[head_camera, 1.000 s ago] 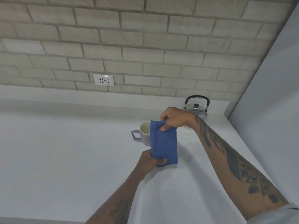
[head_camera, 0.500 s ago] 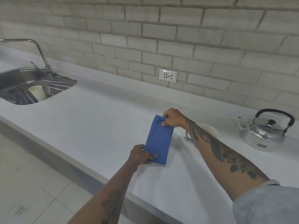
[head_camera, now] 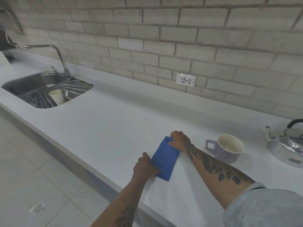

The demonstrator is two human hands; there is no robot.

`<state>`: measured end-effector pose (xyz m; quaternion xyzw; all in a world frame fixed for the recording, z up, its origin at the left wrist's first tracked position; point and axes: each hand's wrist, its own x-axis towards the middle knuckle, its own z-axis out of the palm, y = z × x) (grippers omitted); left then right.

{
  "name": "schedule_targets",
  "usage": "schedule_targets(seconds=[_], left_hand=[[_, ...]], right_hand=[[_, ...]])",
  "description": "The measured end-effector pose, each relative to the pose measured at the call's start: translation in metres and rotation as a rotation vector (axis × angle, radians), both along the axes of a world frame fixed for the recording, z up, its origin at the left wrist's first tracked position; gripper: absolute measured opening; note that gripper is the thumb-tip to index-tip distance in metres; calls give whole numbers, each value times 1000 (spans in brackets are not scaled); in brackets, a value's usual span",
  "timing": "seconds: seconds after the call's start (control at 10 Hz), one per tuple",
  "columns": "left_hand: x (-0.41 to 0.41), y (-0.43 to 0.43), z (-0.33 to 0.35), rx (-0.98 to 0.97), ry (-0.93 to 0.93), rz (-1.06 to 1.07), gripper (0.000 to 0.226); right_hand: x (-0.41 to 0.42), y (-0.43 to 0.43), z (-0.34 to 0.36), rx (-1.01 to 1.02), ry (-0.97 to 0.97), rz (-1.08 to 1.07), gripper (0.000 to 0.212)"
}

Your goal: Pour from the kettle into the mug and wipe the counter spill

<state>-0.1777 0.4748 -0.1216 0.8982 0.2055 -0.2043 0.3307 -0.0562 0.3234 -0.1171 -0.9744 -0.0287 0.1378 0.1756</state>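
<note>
A folded blue cloth [head_camera: 164,157] lies low over the white counter [head_camera: 105,128], held at both ends. My left hand [head_camera: 144,166] grips its near end and my right hand [head_camera: 178,140] pinches its far end. To the right stands a lilac mug [head_camera: 227,149] with a cream inside and its handle pointing left. Further right, a shiny metal kettle [head_camera: 285,145] with a black handle sits on the counter, partly cut off by the frame edge. No spill shows on the counter.
A steel sink [head_camera: 44,89] with a tap and a pale cup inside is set in the counter at the far left. A wall socket [head_camera: 186,80] sits on the brick wall. The counter's front edge runs diagonally, with tiled floor [head_camera: 32,177] below left.
The view has swung left, bringing the sink in and pushing the kettle to the right edge. Both hands have carried the cloth left, away from the mug, and lowered it toward the counter.
</note>
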Motion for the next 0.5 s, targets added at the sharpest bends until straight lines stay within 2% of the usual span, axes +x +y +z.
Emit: schedule_targets(seconds=[0.2,0.3,0.5], left_hand=[[6,4,8,153,31,-120,72],[11,3,11,204,37,-182,70],[26,-1,32,271,17,-267,62]], right_hand=[[-1,-2,-8,-68,-13,44,14],[1,-2,-15,-95,-41,54,30],[-7,-3,-6,-129,-16,54,38]])
